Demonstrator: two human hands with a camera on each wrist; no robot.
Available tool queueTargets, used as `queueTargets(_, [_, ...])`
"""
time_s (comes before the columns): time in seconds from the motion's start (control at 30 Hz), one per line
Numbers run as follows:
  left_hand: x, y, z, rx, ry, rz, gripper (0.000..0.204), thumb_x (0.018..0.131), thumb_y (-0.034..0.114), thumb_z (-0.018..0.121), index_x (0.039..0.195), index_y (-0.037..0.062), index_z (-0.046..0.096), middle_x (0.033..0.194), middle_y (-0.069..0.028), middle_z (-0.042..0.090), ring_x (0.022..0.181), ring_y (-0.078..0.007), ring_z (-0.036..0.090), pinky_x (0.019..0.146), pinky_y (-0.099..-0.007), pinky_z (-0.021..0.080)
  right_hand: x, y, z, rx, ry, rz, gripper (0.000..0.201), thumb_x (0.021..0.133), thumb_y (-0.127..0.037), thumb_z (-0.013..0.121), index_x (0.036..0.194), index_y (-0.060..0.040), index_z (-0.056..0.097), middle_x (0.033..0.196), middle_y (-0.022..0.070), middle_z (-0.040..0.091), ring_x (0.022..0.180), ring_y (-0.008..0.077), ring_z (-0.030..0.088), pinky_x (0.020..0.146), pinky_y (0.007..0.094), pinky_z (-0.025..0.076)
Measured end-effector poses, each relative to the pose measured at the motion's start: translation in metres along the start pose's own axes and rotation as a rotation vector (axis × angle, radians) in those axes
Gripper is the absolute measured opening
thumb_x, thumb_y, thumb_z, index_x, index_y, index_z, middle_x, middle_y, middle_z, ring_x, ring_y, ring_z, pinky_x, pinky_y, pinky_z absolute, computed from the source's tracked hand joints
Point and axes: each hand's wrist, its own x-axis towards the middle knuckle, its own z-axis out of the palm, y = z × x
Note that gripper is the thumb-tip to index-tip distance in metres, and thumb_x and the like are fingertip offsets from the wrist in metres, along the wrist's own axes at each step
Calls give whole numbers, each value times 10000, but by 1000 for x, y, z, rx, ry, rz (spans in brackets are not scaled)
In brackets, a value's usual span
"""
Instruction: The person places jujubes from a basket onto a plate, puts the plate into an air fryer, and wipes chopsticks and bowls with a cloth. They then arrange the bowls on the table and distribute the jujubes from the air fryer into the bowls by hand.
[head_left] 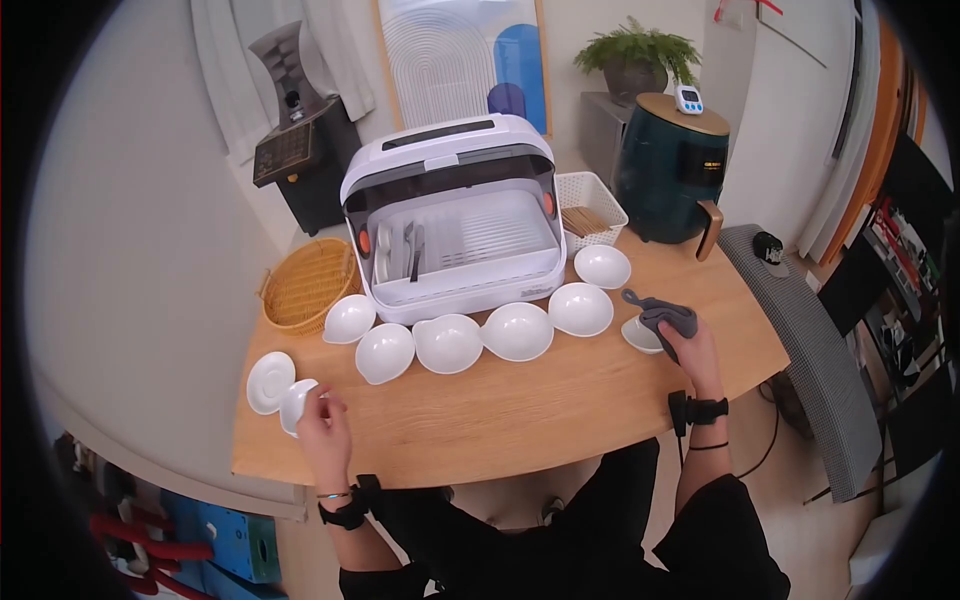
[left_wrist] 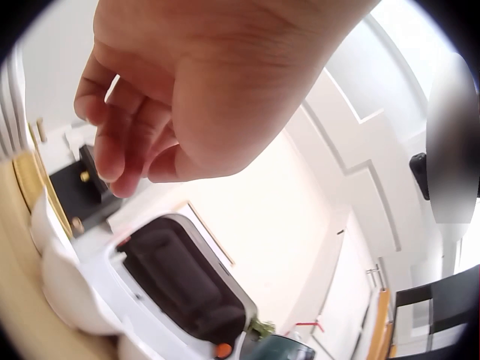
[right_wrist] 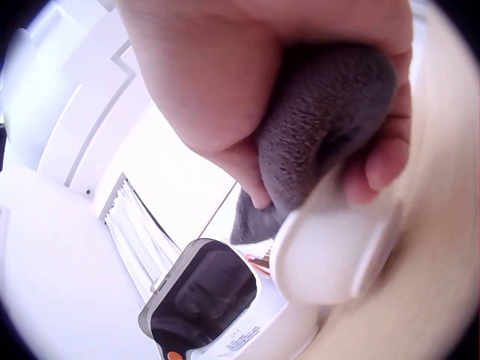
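My right hand (head_left: pixel 693 352) grips a bunched grey cloth (head_left: pixel 668 317) at the right of the table. Just below the cloth is a small white bowl (head_left: pixel 640 336); in the right wrist view that bowl (right_wrist: pixel 319 259) is tilted under the cloth (right_wrist: pixel 322 112), close to the fingertips, and whether they touch it is unclear. At the left, my left hand (head_left: pixel 325 432) is over the edge of another white bowl (head_left: pixel 294 405). In the left wrist view the fingers of the left hand (left_wrist: pixel 180 90) hang loosely curled with nothing between them. A white saucer-like dish (head_left: pixel 270 383) lies beside that bowl.
Several white bowls (head_left: pixel 448 343) stand in a curved row before a white lidded cabinet (head_left: pixel 455 225) with utensils inside. A wicker basket (head_left: pixel 308 287) stands left of it. A white basket (head_left: pixel 590 205) of sticks and a green air fryer (head_left: pixel 670 170) stand at the right.
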Motion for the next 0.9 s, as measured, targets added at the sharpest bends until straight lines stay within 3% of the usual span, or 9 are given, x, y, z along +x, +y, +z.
queueTargets(0.13, [9,-31,-38,318,71,-112,244,934,139,585,1150,26,579,757,-128,615,706,-259,635,638,-353,501,19,-9,4,-113,-129,165,300,851,-120,719,1116,2,651,1004,102,715,900,170,659,792,286,520])
queueTargets(0.23, [11,-64,-48,566,150,-178,352,896,203,630,1191,42,526,1020,-218,619,934,-413,624,752,-494,502,28,-2,14,-95,-160,155,301,846,-126,722,1109,3,652,999,99,713,881,173,658,760,293,525])
queueTargets(0.43, [14,-103,-49,505,69,-244,362,867,231,649,1125,-6,561,993,-281,666,923,-436,648,792,-480,504,39,8,20,-38,-174,148,311,839,-118,724,1112,11,652,1013,94,709,909,172,647,816,298,511])
queueTargets(0.53, [17,-108,-51,477,62,-238,304,861,203,653,1094,15,594,1009,-261,681,937,-444,648,805,-501,507,42,5,21,32,-209,198,325,838,-118,727,1126,12,653,1028,85,708,936,175,640,859,299,496])
queueTargets(0.63, [19,-102,-54,480,53,-285,282,853,196,657,1055,3,618,978,-250,682,913,-441,650,787,-498,510,45,2,20,20,-215,198,353,843,-130,731,1156,8,646,1010,71,703,902,161,641,776,293,523])
queueTargets(0.7, [20,-99,-56,492,53,-284,270,852,193,656,1036,-1,623,952,-254,680,904,-444,646,784,-496,509,45,-2,20,57,-222,263,333,859,-149,725,1138,9,640,943,75,693,754,140,644,608,269,529])
queueTargets(0.77, [23,-112,-56,506,54,-282,258,850,190,656,1017,-4,627,926,-257,677,896,-447,642,782,-494,508,45,2,18,68,-175,262,315,867,-161,721,1122,6,638,892,69,684,675,126,625,533,254,501])
queueTargets(0.87, [28,-132,-58,529,124,-155,225,865,167,632,1008,-4,599,834,-228,676,735,-378,673,675,-449,528,40,-3,13,69,-92,237,282,882,-178,713,1087,1,637,805,57,666,557,107,588,441,237,457])
queueTargets(0.9, [28,-103,-62,374,107,-304,217,882,150,608,1028,-5,570,784,-202,668,650,-322,668,609,-410,524,36,-8,10,59,-53,212,265,888,-183,710,1068,-2,638,769,51,657,518,103,571,425,234,442])
